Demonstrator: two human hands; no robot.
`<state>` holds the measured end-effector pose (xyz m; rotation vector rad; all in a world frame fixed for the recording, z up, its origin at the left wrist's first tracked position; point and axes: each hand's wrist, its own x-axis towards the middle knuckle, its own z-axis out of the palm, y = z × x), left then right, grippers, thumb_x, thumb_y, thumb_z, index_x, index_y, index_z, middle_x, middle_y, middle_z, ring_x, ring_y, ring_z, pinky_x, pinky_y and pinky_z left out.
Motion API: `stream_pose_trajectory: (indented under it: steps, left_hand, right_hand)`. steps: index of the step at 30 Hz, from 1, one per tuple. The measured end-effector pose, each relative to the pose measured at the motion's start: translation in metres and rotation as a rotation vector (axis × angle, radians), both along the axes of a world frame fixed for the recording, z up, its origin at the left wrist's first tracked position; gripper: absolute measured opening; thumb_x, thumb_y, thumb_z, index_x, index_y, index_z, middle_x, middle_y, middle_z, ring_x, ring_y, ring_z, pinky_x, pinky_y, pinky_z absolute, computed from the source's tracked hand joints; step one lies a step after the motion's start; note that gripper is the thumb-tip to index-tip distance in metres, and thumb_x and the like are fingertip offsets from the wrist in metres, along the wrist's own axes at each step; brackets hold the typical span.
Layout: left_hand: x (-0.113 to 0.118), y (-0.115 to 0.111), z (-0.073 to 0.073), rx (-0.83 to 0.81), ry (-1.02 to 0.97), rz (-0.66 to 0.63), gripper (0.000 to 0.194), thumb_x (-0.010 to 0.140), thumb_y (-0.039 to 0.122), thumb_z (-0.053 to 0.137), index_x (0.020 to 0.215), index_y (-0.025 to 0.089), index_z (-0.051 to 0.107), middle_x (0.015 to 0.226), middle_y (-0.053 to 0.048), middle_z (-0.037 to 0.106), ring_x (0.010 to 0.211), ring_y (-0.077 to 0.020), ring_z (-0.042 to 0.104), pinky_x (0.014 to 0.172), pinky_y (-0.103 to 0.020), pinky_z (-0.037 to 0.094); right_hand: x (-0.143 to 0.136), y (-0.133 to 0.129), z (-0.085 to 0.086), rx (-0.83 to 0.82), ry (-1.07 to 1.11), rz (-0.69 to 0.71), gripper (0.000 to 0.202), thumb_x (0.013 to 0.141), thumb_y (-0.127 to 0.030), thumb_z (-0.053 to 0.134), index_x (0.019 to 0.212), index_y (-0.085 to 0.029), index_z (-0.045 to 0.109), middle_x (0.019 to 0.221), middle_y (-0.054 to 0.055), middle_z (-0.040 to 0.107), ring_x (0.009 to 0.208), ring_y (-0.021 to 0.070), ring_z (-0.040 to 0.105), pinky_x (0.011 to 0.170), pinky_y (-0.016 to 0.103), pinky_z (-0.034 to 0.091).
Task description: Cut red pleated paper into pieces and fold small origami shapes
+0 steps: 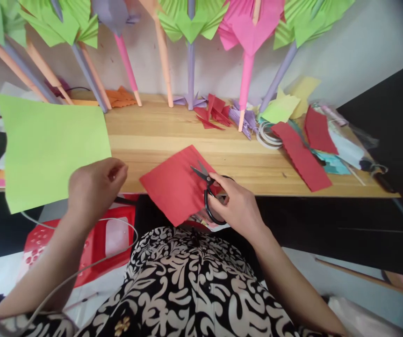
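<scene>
My right hand (238, 203) grips a pair of black-handled scissors (208, 182), fingers around the handles. The scissor blades are slightly parted and point up and left over a square of red paper (173, 185). That red square lies at the front edge of the table, its lower corner sticking out past it. My left hand (94, 185) is over the right side of a large light-green paper sheet (54, 145). Its fingers are curled together, and I see nothing between them; the fingertips reach just past the sheet's right edge, apart from the red paper.
Folded paper pieces on rolled paper sticks (190, 75) lean along the wall. Red paper scraps (217, 112), a tape roll (268, 135) and red strips (303, 157) lie on the wooden table (138, 131). Below left is a red plastic stool (92, 243), with a cable crossing it.
</scene>
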<state>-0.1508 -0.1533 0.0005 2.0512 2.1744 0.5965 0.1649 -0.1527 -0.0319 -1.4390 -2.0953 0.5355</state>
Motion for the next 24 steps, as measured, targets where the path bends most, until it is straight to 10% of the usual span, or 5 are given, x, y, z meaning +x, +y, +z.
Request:
stream_pose_trajectory:
  steps: [3,6,10,14,24]
  left_hand:
    - [0.046,-0.013,-0.017,0.256,-0.052,-0.405,0.024,0.097,0.034,0.056,0.094,0.017,0.073,0.093,-0.009,0.077,0.087,-0.0212,0.070,0.079,-0.033,0.053]
    - [0.096,-0.022,-0.044,0.177,0.021,-0.744,0.048,0.092,0.045,0.064,0.130,0.014,0.065,0.138,-0.019,0.064,0.130,-0.0343,0.058,0.109,-0.051,0.046]
    - [0.122,-0.020,-0.064,0.013,0.165,-0.682,0.075,0.085,0.043,0.074,0.148,0.011,0.049,0.159,-0.026,0.037,0.147,-0.0447,0.036,0.118,-0.064,0.031]
    - [0.112,-0.017,-0.067,-0.009,0.213,-0.666,0.061,0.090,0.021,0.062,0.149,0.014,0.049,0.159,-0.021,0.040,0.148,-0.0400,0.035,0.120,-0.060,0.029]
    - [0.099,-0.019,-0.072,0.093,0.108,-0.698,0.046,0.094,0.017,0.050,0.140,0.019,0.060,0.154,-0.015,0.050,0.144,-0.0358,0.043,0.118,-0.059,0.032]
  right_hand:
    - [-0.002,0.003,0.000,-0.095,0.143,-0.054,0.046,0.084,-0.023,0.064,0.131,-0.023,0.065,0.115,0.007,0.076,0.101,0.0244,0.073,0.091,0.038,0.058]
    - [-0.002,0.008,-0.003,-0.174,0.262,-0.083,0.045,0.085,-0.024,0.065,0.129,-0.025,0.065,0.115,0.006,0.076,0.105,0.0245,0.072,0.098,0.040,0.055]
    - [0.008,0.006,-0.005,-0.296,0.542,-0.131,0.043,0.086,-0.033,0.068,0.128,-0.024,0.064,0.114,0.008,0.075,0.106,0.0248,0.072,0.086,0.037,0.060]
    - [0.028,-0.010,0.003,-0.439,0.775,-0.189,0.048,0.086,-0.048,0.070,0.126,-0.023,0.061,0.104,0.010,0.075,0.090,0.0244,0.074,0.051,0.026,0.054]
    - [0.041,-0.056,-0.029,-0.690,0.854,-0.210,0.042,0.088,-0.050,0.068,0.119,-0.022,0.062,0.095,0.008,0.073,0.074,0.0176,0.068,0.050,0.024,0.051]
